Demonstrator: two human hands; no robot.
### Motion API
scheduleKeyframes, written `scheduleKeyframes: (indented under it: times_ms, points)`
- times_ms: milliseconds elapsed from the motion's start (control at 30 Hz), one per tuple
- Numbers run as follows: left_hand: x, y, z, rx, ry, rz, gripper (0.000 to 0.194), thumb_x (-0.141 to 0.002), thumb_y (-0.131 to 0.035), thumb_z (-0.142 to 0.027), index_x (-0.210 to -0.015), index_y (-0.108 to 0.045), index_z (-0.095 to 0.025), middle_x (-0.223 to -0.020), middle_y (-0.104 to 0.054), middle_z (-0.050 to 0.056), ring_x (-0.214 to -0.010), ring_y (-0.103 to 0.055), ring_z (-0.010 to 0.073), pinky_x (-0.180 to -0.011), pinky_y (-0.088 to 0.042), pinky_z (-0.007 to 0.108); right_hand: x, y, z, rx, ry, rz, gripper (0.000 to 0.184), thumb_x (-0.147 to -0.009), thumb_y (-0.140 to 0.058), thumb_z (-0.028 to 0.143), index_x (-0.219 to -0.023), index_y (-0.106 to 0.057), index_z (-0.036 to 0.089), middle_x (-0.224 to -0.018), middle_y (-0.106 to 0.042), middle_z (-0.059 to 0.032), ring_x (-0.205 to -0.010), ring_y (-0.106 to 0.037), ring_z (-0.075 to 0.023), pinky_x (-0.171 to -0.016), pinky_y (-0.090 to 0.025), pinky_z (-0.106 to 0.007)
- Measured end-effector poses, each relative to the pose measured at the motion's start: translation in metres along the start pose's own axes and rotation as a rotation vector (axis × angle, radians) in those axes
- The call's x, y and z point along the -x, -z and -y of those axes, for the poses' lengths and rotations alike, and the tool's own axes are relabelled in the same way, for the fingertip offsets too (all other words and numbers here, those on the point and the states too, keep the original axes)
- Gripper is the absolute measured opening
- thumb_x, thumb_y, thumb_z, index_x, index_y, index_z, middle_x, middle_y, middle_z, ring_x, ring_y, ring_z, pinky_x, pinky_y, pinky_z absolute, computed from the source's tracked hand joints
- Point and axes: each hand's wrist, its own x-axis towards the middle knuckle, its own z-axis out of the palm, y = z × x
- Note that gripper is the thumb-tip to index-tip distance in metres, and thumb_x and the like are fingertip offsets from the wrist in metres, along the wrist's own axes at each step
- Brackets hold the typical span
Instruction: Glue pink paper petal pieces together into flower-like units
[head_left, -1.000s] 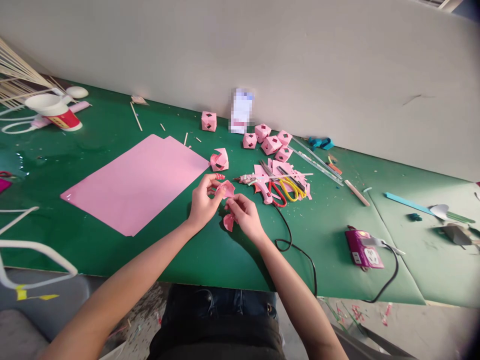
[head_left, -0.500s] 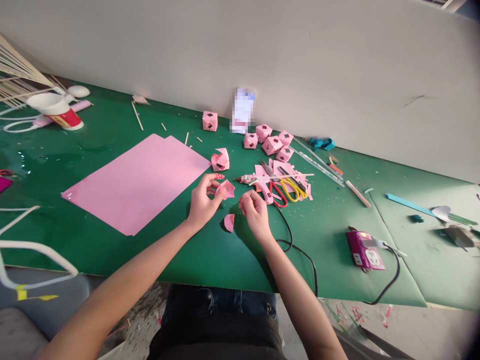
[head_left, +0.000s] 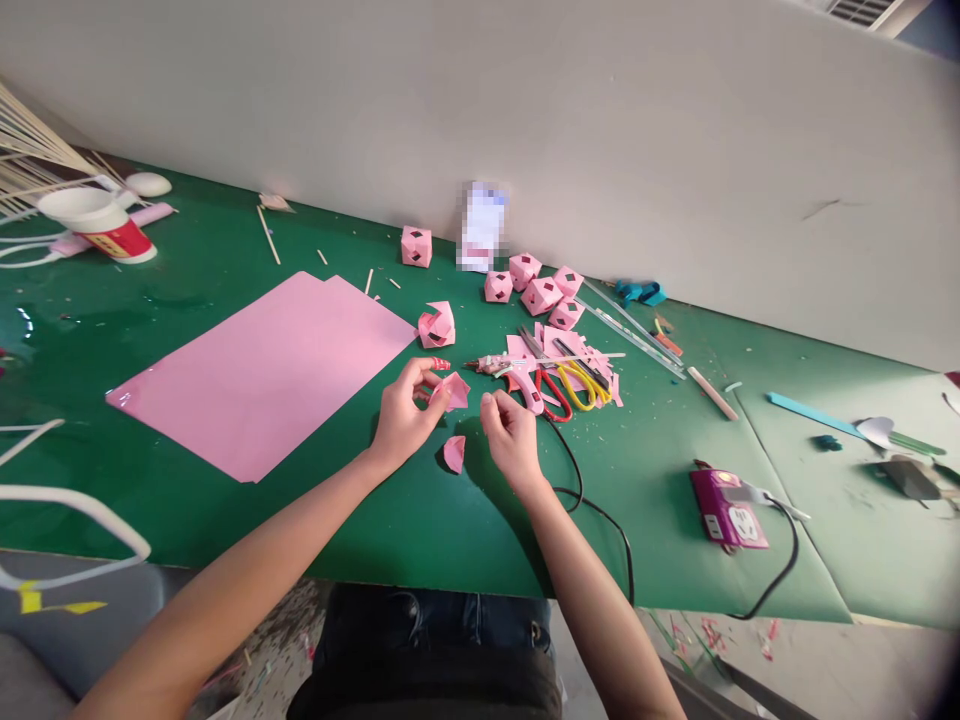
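Note:
Between the thumb and fingers of my left hand point(head_left: 407, 412) is a small folded piece of pink paper point(head_left: 455, 391). My right hand point(head_left: 511, 432) is curled closed just to the right of it, apart from the paper; whether anything sits in those fingers is hidden. Below the hands, a second folded pink paper piece point(head_left: 454, 454) lies on the green table point(head_left: 390, 540). Just beyond my left hand stands a partly open pink paper ball point(head_left: 436, 325). A pink glue gun point(head_left: 529, 385) lies past my right hand, its nozzle pointing left.
Scissors with yellow handles point(head_left: 585, 385) and red-handled scissors point(head_left: 556, 400) lie on pink paper scraps. Several finished paper balls point(head_left: 541, 296) sit near a propped phone point(head_left: 482, 228). Pink sheets point(head_left: 262, 375) cover the left; a paper cup point(head_left: 97, 225) and purple power strip point(head_left: 727, 508) flank the table.
The view has shifted slightly. My right hand has turned a little, its fingers more tucked in. My left hand keeps hold of the folded paper in nearly the same place.

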Motion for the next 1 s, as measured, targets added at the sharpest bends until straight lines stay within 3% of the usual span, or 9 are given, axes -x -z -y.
scheduleKeyframes:
  times_ms: [67,167,267,367,533,667,833,1000]
  points:
    - [0.0,0.0,0.0,-0.003,0.005,0.004,0.023,-0.094,-0.071,-0.036,-0.111,-0.065,-0.021,-0.08,-0.074,-0.001,-0.07,-0.071,0.0139,-0.066,-0.057,0.024,0.0,0.001,0.001,0.005,0.001,0.007,0.05,-0.102,-0.052,0.058,-0.065,-0.05,0.024,-0.06,-0.049,0.0031,-0.057,-0.041,-0.0137,-0.057,-0.033,-0.03]
    - [0.0,0.0,0.0,-0.01,0.006,0.007,0.022,-0.093,-0.071,-0.035,-0.11,-0.065,-0.021,-0.08,-0.074,-0.001,-0.068,-0.071,0.0137,-0.065,-0.057,0.024,0.0,0.001,0.003,-0.021,0.013,-0.024,0.036,-0.099,-0.06,0.054,-0.085,-0.072,0.023,-0.079,-0.072,-0.0019,-0.067,-0.059,-0.0168,-0.063,-0.045,-0.031]
    - [0.0,-0.001,0.001,-0.013,0.002,0.008,0.023,-0.092,-0.071,-0.034,-0.11,-0.065,-0.021,-0.08,-0.074,-0.001,-0.069,-0.072,0.0144,-0.064,-0.057,0.024,0.0,0.0,0.003,-0.032,0.028,-0.068,0.026,-0.094,-0.069,0.049,-0.098,-0.076,0.024,-0.094,-0.079,-0.0046,-0.074,-0.066,-0.0185,-0.067,-0.051,-0.032]
    - [0.001,-0.001,0.001,-0.009,-0.008,0.036,0.024,-0.093,-0.072,-0.034,-0.112,-0.064,-0.021,-0.083,-0.076,0.0,-0.069,-0.073,0.0146,-0.065,-0.058,0.025,0.0,-0.002,0.003,-0.005,0.038,-0.055,0.031,-0.09,-0.076,0.052,-0.104,-0.077,0.024,-0.101,-0.081,-0.0053,-0.074,-0.066,-0.0186,-0.069,-0.053,-0.033]
    - [0.004,-0.003,0.0,-0.03,-0.082,0.086,0.024,-0.093,-0.073,-0.03,-0.114,-0.064,-0.022,-0.083,-0.077,-0.001,-0.067,-0.073,0.0133,-0.065,-0.057,0.024,-0.001,-0.004,0.003,0.073,0.087,-0.064,0.03,-0.1,-0.062,0.048,-0.089,-0.076,0.024,-0.084,-0.078,-0.005,-0.074,-0.066,-0.0209,-0.069,-0.05,-0.035]
    - [0.005,-0.004,0.0,-0.063,-0.096,0.08,0.024,-0.093,-0.071,-0.029,-0.115,-0.064,-0.022,-0.084,-0.078,0.0,-0.069,-0.073,0.0137,-0.065,-0.058,0.024,0.0,-0.005,0.003,0.116,0.079,-0.113,0.03,-0.099,-0.059,0.047,-0.086,-0.074,0.024,-0.082,-0.077,-0.0057,-0.071,-0.065,-0.0214,-0.065,-0.048,-0.035]
    - [0.005,-0.003,-0.003,-0.107,-0.087,0.049,0.023,-0.093,-0.071,-0.03,-0.114,-0.064,-0.022,-0.083,-0.077,0.0,-0.07,-0.073,0.0147,-0.067,-0.059,0.025,0.003,-0.004,0.004,0.12,0.087,-0.073,0.031,-0.103,-0.052,0.043,-0.099,-0.075,0.024,-0.091,-0.079,-0.008,-0.073,-0.066,-0.0218,-0.066,-0.048,-0.036]
    - [0.007,-0.002,-0.01,-0.123,-0.077,0.054,0.022,-0.094,-0.07,-0.029,-0.114,-0.064,-0.023,-0.084,-0.078,0.0,-0.069,-0.073,0.0147,-0.065,-0.059,0.025,0.003,-0.001,0.003,0.167,0.099,-0.074,0.027,-0.099,-0.057,0.045,-0.091,-0.072,0.024,-0.079,-0.074,-0.0045,-0.066,-0.062,-0.0189,-0.065,-0.049,-0.034]
